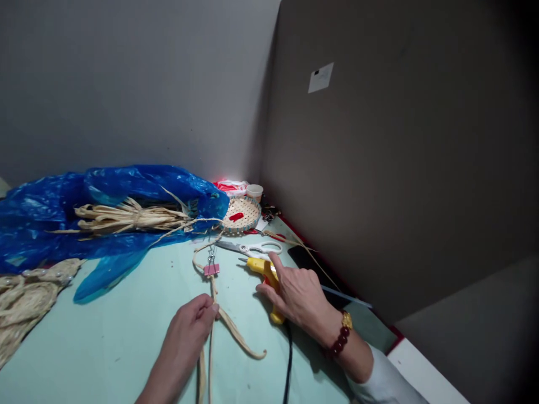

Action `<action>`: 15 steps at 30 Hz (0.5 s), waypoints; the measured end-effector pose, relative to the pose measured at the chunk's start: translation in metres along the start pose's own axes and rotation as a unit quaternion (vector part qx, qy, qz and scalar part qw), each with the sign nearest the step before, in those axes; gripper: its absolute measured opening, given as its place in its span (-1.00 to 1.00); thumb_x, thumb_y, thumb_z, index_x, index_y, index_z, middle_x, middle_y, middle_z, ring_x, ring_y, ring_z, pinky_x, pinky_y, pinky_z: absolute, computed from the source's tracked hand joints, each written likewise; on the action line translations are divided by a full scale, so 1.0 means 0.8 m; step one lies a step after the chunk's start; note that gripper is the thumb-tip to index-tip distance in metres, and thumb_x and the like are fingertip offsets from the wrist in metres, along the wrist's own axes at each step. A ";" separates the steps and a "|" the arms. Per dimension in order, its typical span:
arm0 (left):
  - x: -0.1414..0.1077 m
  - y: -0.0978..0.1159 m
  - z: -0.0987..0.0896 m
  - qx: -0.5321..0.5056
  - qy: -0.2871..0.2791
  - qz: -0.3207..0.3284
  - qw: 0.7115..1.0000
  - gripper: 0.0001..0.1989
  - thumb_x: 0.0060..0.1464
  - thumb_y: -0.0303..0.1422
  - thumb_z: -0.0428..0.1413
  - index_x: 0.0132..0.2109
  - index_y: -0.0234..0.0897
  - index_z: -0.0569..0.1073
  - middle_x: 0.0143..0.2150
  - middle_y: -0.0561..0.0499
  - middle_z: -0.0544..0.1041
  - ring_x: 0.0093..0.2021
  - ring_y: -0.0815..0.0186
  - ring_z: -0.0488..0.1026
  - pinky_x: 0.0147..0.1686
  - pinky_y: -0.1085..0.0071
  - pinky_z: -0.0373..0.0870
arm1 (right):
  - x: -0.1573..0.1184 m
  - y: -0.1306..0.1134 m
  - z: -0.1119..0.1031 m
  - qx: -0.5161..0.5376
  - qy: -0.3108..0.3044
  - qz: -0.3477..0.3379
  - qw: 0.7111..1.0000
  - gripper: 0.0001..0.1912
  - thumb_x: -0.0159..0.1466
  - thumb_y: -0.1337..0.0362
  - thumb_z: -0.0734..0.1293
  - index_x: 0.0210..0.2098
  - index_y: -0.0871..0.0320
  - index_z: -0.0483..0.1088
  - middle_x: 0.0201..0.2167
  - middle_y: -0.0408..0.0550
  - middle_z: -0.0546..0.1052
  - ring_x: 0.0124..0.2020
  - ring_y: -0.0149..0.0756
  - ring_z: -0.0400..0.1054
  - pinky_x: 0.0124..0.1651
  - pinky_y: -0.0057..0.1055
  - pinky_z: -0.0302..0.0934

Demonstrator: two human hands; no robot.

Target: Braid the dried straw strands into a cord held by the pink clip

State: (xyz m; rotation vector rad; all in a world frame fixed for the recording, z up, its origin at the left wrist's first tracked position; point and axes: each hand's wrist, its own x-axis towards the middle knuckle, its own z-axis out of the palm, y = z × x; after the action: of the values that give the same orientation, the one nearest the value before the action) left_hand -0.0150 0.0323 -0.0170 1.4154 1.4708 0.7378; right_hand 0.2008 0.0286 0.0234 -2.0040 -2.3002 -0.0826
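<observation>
My left hand point(191, 331) pinches pale fibre strands point(240, 336) just below a pink binder clip point(211, 270). The clip grips the upper part of the braided strand, which runs up toward the blue bag. Loose ends hang below my fingers and one curls off to the right. Over a yellow glue gun point(256, 265) is my right hand point(295, 286), its index finger and thumb apart, touching or just above the gun's body; the contact is partly hidden. The gun's nozzle points left, and its black cord runs down toward the near edge.
White-handled scissors point(248, 247) lie behind the glue gun. A blue plastic bag point(113, 182) holds a fibre bundle point(135, 217). A round woven tray point(248, 212) bears a red item beside a cup point(254, 192). A dark phone point(301, 257) lies right; woven fibre work point(29, 303) lies left.
</observation>
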 end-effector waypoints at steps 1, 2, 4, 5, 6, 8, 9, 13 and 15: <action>0.000 0.000 -0.001 -0.002 -0.007 0.001 1.000 -0.64 0.01 -0.10 0.03 -0.57 -0.19 0.15 -0.63 0.20 0.10 -0.55 0.36 0.06 -0.51 0.45 -0.02 | -0.003 -0.002 0.001 0.003 -0.006 0.004 1.000 -0.39 0.31 -0.03 0.16 0.23 0.20 0.07 -0.42 0.07 0.55 -0.48 -0.06 0.43 -0.49 -0.36 -0.10; 0.000 0.000 -0.002 -0.003 -0.016 0.002 1.000 -0.64 0.02 -0.09 0.02 -0.57 -0.18 0.14 -0.63 0.21 0.09 -0.56 0.37 0.05 -0.51 0.45 -0.02 | -0.007 -0.003 0.002 0.011 -0.010 0.003 1.000 -0.40 0.33 0.02 0.16 0.25 0.18 0.04 -0.42 0.07 0.55 -0.47 -0.05 0.43 -0.48 -0.36 -0.08; -0.001 0.000 -0.003 -0.009 -0.024 -0.003 1.000 -0.62 0.03 -0.09 0.02 -0.57 -0.18 0.13 -0.62 0.21 0.09 -0.55 0.37 0.05 -0.52 0.46 -0.02 | -0.013 -0.004 0.004 0.043 -0.012 -0.007 0.999 -0.44 0.34 0.13 0.15 0.28 0.14 0.01 -0.38 0.07 0.55 -0.42 -0.06 0.43 -0.45 -0.35 -0.03; -0.001 0.000 -0.004 -0.011 -0.027 -0.005 1.000 -0.62 0.03 -0.08 0.02 -0.56 -0.19 0.12 -0.62 0.21 0.09 -0.55 0.37 0.05 -0.51 0.46 -0.02 | -0.016 -0.003 0.005 0.071 -0.012 -0.013 0.997 -0.45 0.34 0.17 0.16 0.28 0.11 0.02 -0.37 0.05 0.55 -0.40 -0.07 0.43 -0.42 -0.35 -0.01; 0.000 0.000 -0.004 -0.013 -0.030 -0.010 0.999 -0.61 0.04 -0.07 0.03 -0.56 -0.19 0.13 -0.62 0.21 0.09 -0.55 0.38 0.05 -0.52 0.47 -0.02 | -0.019 -0.002 0.005 0.108 -0.014 -0.021 0.994 -0.46 0.33 0.19 0.16 0.28 0.08 0.03 -0.35 0.02 0.55 -0.39 -0.10 0.42 -0.40 -0.36 0.02; 0.000 0.000 -0.004 -0.019 -0.038 -0.022 0.999 -0.60 0.04 -0.05 0.03 -0.55 -0.19 0.14 -0.62 0.21 0.08 -0.55 0.38 0.03 -0.52 0.48 -0.03 | -0.024 0.003 0.005 0.194 -0.020 -0.033 0.980 -0.48 0.32 0.21 0.19 0.26 0.02 0.07 -0.34 -0.04 0.54 -0.36 -0.17 0.41 -0.35 -0.39 0.06; 0.001 -0.001 -0.004 -0.021 -0.040 -0.027 0.999 -0.61 0.04 -0.04 0.03 -0.54 -0.20 0.15 -0.62 0.21 0.07 -0.55 0.38 0.02 -0.53 0.48 -0.03 | -0.027 0.006 0.004 0.235 -0.020 -0.039 0.971 -0.49 0.31 0.23 0.21 0.24 0.00 0.10 -0.34 -0.07 0.53 -0.35 -0.21 0.40 -0.33 -0.40 0.08; 0.004 -0.009 -0.007 -0.010 -0.046 -0.038 0.998 -0.62 0.05 -0.02 0.04 -0.50 -0.21 0.23 -0.58 0.20 0.08 -0.52 0.38 0.02 -0.52 0.50 0.01 | -0.036 0.013 0.001 0.326 0.006 -0.039 0.945 -0.61 0.29 0.34 0.19 0.11 0.00 0.24 -0.37 -0.15 0.48 -0.37 -0.32 0.33 -0.30 -0.46 0.08; 0.007 -0.015 -0.009 -0.002 -0.054 -0.042 0.998 -0.62 0.04 0.00 0.04 -0.47 -0.22 0.26 -0.56 0.19 0.09 -0.50 0.36 0.05 -0.51 0.50 0.05 | -0.034 0.013 -0.002 0.337 0.029 -0.028 0.941 -0.64 0.28 0.39 0.16 0.05 0.02 0.27 -0.38 -0.15 0.46 -0.39 -0.35 0.32 -0.30 -0.48 0.07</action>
State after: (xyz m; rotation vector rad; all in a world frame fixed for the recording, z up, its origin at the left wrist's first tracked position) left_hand -0.0259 0.0369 -0.0260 1.3608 1.4339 0.6030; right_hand 0.2151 0.0030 0.0217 -1.5517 -1.9654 0.5551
